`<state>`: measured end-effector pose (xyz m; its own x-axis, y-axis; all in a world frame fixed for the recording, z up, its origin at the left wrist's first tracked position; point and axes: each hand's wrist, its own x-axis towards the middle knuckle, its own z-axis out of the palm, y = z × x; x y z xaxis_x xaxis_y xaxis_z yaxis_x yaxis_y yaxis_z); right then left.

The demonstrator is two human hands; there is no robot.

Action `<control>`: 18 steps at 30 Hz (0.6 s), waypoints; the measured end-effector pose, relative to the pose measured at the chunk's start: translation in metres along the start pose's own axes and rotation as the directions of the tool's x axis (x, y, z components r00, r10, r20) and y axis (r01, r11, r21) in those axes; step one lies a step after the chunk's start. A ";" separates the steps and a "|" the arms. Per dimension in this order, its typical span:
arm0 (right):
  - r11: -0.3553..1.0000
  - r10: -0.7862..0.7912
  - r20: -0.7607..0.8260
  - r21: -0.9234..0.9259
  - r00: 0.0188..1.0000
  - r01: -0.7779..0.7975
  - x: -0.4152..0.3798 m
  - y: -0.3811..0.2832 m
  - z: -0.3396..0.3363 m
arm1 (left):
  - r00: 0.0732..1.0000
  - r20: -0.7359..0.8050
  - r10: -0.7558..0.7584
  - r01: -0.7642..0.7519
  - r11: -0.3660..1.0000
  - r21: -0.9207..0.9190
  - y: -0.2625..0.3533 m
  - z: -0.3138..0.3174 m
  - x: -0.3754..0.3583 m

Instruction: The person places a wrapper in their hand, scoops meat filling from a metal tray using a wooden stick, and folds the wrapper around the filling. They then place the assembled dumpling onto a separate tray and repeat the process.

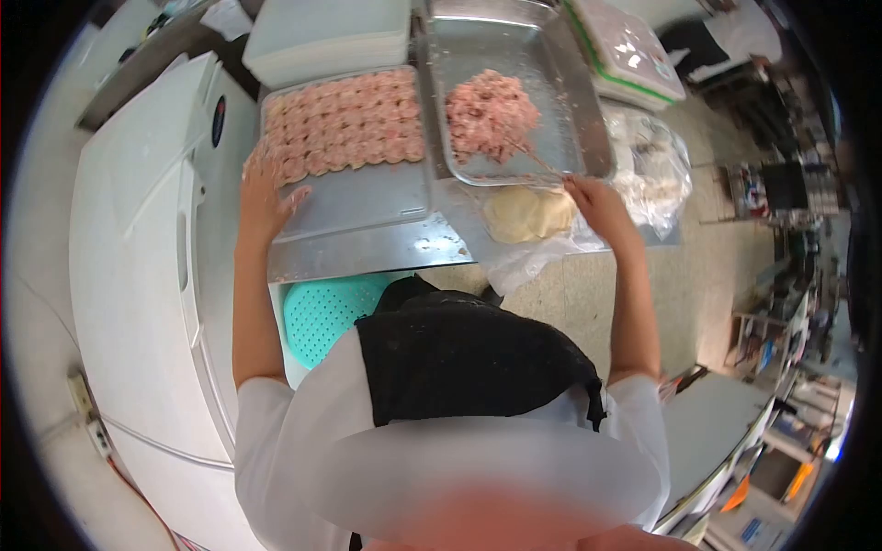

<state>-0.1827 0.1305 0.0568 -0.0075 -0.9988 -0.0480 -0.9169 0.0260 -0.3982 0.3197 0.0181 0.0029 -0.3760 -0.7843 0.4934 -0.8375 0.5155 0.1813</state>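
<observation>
My left hand [266, 195], with bits of meat on its fingers, rests at the near left corner of rows of small meat-filled dumplings [344, 124]. Its thumb is stretched out and nothing shows in its grasp. The dumplings stand close together on a flat metal tray [354, 207], whose near part is bare. My right hand [593, 204] is closed around a thin stick-like tool [540, 162]; its far end reaches the mound of pink minced meat [490, 115]. That mound lies in a deep metal pan [556, 101]. Just left of my right hand, round pale wrappers [525, 215] lie on plastic.
Stacked white trays or lids [329, 41] stand behind the dumplings. A clear bag [652, 165] and a green-rimmed container [634, 50] are to the right. A white refrigerator [138, 248] stands at the left, and a turquoise perforated basket [331, 317] below the table edge. Another person [735, 41] is far right.
</observation>
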 end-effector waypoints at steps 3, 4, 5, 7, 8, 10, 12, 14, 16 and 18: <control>0.923 0.013 0.108 -0.385 0.994 0.029 0.038 0.014 -0.034 | 0.994 0.068 -0.086 0.099 0.973 -0.207 0.061 -0.001 0.004; 0.892 0.017 0.104 -0.451 0.994 0.032 0.052 0.019 -0.039 | 0.995 0.070 -0.073 0.086 0.974 -0.212 0.083 0.002 0.008; 0.857 0.019 0.104 -0.514 0.994 0.038 0.064 0.023 -0.040 | 0.996 0.093 -0.015 0.048 0.931 -0.361 0.106 0.004 0.012; 0.816 -0.189 0.004 -0.556 0.982 0.159 0.079 0.027 -0.023 | 0.988 0.127 0.082 -0.005 0.857 -0.515 0.148 0.013 0.015; 0.792 -0.230 0.058 -0.568 0.971 0.222 0.078 0.025 -0.001 | 0.983 0.142 0.118 -0.026 0.851 -0.524 0.166 0.022 0.015; 0.778 -0.347 0.140 -0.509 0.927 0.368 0.061 0.009 0.017 | 0.974 0.178 0.143 -0.012 0.810 -0.586 0.197 0.043 0.012; 0.772 -0.436 0.156 -0.442 0.886 0.457 0.050 0.002 0.004 | 0.964 0.205 0.167 0.003 0.769 -0.640 0.226 0.060 0.016; 0.725 -0.427 0.296 -0.452 0.854 0.520 0.050 0.003 -0.019 | 0.948 0.239 0.211 0.024 0.699 -0.714 0.255 0.073 0.018; 0.748 -0.390 0.226 -0.487 0.893 0.450 0.069 0.020 -0.050 | 0.945 0.236 0.227 0.007 0.706 -0.708 0.278 0.093 0.017; 0.770 -0.354 0.151 -0.514 0.923 0.379 0.103 0.052 -0.061 | 0.942 0.233 0.243 -0.012 0.715 -0.699 0.294 0.115 0.017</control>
<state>-0.2556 0.0267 0.0873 0.3776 -0.9250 -0.0421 -0.9135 -0.3796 0.1462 0.0215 0.1162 -0.0330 -0.6498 -0.6938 0.3104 -0.3176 0.6189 0.7184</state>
